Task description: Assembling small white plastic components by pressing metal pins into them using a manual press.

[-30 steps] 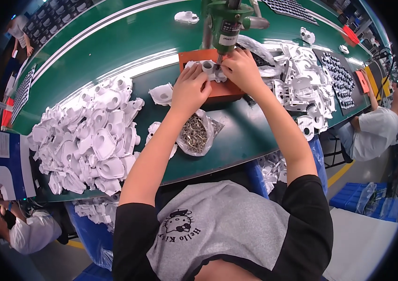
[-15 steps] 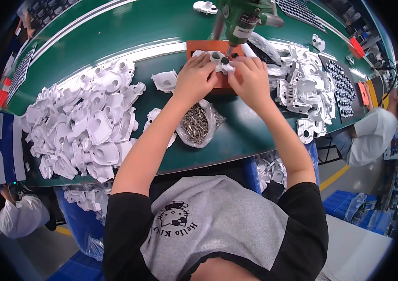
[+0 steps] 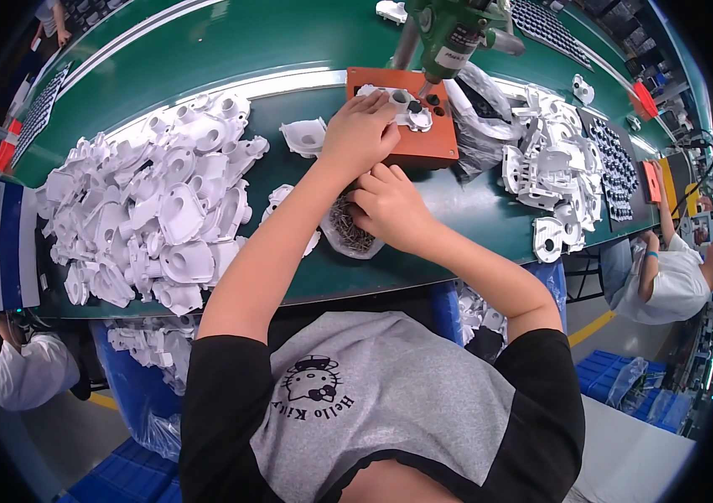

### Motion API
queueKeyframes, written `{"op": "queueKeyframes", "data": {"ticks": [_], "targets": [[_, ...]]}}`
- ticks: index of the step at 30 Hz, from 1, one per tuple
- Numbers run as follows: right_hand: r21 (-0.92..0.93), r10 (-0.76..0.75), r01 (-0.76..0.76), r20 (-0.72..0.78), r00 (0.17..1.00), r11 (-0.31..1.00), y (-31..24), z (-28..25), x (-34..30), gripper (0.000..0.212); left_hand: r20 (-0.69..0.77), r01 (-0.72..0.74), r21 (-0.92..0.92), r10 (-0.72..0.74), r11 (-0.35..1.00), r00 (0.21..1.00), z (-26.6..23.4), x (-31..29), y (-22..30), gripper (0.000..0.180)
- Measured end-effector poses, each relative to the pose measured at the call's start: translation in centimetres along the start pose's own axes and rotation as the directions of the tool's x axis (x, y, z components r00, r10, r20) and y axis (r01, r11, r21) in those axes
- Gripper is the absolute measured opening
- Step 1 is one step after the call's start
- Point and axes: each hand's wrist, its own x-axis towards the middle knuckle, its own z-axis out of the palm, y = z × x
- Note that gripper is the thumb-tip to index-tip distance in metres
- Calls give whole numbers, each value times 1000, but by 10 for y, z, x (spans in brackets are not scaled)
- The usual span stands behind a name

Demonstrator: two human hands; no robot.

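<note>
Housing point(image 3: 404, 115) lies left-to-right, tube point(image 3: 399, 97) upward, under left hand point(image 3: 362, 134).

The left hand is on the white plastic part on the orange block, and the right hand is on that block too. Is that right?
Not quite: the right hand isn't on the block. The head view shows it lower down, at the clear plastic bag of small metal fasteners. The left hand is on the white plastic part on the orange block.
</note>
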Motion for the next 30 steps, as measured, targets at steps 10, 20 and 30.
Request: {"op": "queueKeyframes", "data": {"ticks": [10,20,30], "targets": [[-49,-3,2,-40,999,999,-3,7,1,15,2,-3,2,3,1000,1000,1,0,0,20],[183,41,-28,-70,997,983,5,-25,5,6,39,17,-19,-16,1000,999,2,-1,-1,22],[840,657,-477,209,725,259,96,-77,1,8,23,20,-28,-20,999,1000,-3,1,3,20]]}}
